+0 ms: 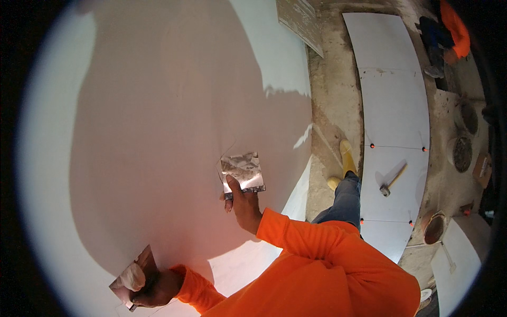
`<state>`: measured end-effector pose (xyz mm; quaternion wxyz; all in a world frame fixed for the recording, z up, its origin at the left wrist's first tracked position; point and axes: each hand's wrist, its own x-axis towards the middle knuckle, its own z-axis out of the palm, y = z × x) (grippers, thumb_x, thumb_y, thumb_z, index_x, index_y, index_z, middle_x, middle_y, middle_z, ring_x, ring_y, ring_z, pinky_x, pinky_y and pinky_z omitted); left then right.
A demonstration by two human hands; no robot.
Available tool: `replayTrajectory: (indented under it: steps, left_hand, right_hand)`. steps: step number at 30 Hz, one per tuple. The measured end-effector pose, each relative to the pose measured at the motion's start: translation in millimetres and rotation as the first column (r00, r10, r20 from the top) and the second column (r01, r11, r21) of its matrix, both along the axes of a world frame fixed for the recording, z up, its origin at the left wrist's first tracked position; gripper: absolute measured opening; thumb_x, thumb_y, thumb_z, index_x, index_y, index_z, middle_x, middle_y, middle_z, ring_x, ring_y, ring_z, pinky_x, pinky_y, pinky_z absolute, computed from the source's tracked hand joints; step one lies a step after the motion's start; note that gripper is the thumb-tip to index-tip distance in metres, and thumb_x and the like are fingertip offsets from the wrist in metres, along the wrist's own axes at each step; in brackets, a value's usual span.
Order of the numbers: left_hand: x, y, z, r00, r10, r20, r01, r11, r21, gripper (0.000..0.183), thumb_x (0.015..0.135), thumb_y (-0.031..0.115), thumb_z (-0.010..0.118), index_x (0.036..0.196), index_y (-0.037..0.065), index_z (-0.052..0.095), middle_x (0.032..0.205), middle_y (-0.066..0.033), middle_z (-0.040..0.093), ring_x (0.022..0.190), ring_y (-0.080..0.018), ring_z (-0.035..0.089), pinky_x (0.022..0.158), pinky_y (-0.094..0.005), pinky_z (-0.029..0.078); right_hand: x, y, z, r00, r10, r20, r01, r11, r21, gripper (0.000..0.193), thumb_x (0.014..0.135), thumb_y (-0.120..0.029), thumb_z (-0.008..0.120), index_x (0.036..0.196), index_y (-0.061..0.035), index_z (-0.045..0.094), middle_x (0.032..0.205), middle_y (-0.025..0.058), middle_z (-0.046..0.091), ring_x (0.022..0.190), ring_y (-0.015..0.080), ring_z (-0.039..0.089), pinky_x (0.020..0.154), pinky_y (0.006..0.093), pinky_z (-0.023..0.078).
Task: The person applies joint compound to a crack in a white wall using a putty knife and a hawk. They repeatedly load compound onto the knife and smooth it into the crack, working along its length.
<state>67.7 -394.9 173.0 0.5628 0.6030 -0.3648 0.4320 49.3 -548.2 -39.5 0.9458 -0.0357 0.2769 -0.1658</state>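
The putty blade lay flat against the wall, just beyond the fingertips of the right hand, whose fingers pressed on its lower edge. Well to the left of those fingers and lower, the left hand gripped a second blade, with a lump of filler on it just past its fingers. To the right of the right hand's fingers, down on the floor tiles, lay what seemed a mallet.

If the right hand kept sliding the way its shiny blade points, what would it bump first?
Probably nothing: the right hand presses its metal scraper on the white wall, which looks bare ahead.
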Motion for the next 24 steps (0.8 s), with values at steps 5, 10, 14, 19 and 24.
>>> replayTrajectory:
  steps: [5, 10, 14, 19, 24]
  left_hand:
    - [-4.5, -21.5, 2.4, 0.974, -0.198, -0.106, 0.209, 0.971, 0.112, 0.057, 0.102, 0.048, 0.047, 0.105, -0.008, 0.055, 0.093, -0.0237, 0.062, 0.08, -0.0335, 0.066, 0.079, -0.05, 0.059]
    - [-8.7, -48.6, 4.1, 0.999, 0.042, 0.009, -0.043, 0.986, 0.164, 0.068, 0.101, 0.052, 0.047, 0.106, -0.015, 0.049, 0.09, -0.0345, 0.06, 0.076, -0.0415, 0.068, 0.077, -0.0545, 0.062]
    - [-7.6, -55.0, 4.0, 0.994, 0.102, 0.044, -0.107, 0.984, 0.141, 0.068, 0.101, 0.054, 0.045, 0.102, -0.014, 0.048, 0.084, -0.0332, 0.06, 0.067, -0.0401, 0.067, 0.066, -0.0514, 0.063]
    - [-4.6, -37.9, 3.9, 0.974, 0.212, 0.081, -0.217, 0.975, 0.05, 0.064, 0.101, 0.05, 0.045, 0.102, -0.013, 0.053, 0.085, -0.0327, 0.062, 0.068, -0.0386, 0.067, 0.066, -0.0506, 0.063]
    - [0.8, -23.3, 4.4, 0.986, 0.154, 0.056, -0.16, 0.981, 0.108, 0.064, 0.1, 0.048, 0.048, 0.109, -0.015, 0.056, 0.092, -0.0326, 0.064, 0.074, -0.0381, 0.068, 0.07, -0.0491, 0.063]
  right_hand:
    - [-2.5, -2.1, 4.6, 0.999, -0.032, 0.04, 0.032, 0.999, -0.018, 0.029, 0.103, -0.03, 0.063, 0.114, -0.0057, 0.052, 0.07, 0.0095, 0.061, 0.044, 0.0121, 0.049, 0.04, 0.0266, 0.042]
    - [-3.7, -1.9, 6.2, 0.998, 0.032, 0.05, -0.032, 0.999, -0.007, 0.032, 0.102, -0.034, 0.063, 0.112, -0.005, 0.054, 0.08, 0.0085, 0.063, 0.053, 0.0127, 0.058, 0.038, 0.0266, 0.043]
    - [-7.0, -9.3, 4.3, 0.995, 0.036, 0.097, -0.035, 0.999, -0.014, 0.034, 0.102, -0.034, 0.063, 0.115, -0.0044, 0.054, 0.086, 0.0081, 0.065, 0.056, 0.0133, 0.061, 0.038, 0.0265, 0.043]
    - [-10.4, -22.8, -21.8, 1.0, 0.024, 0.013, -0.021, 0.984, -0.175, 0.028, 0.101, -0.027, 0.064, 0.115, -0.0046, 0.056, 0.071, 0.0087, 0.063, 0.042, 0.0112, 0.05, 0.037, 0.0268, 0.042]
    - [-14.7, -20.6, -45.3, 0.99, 0.119, 0.074, -0.105, 0.98, -0.17, 0.034, 0.103, -0.036, 0.061, 0.117, -0.0061, 0.055, 0.072, 0.0096, 0.064, 0.047, 0.0149, 0.058, 0.041, 0.0286, 0.048]
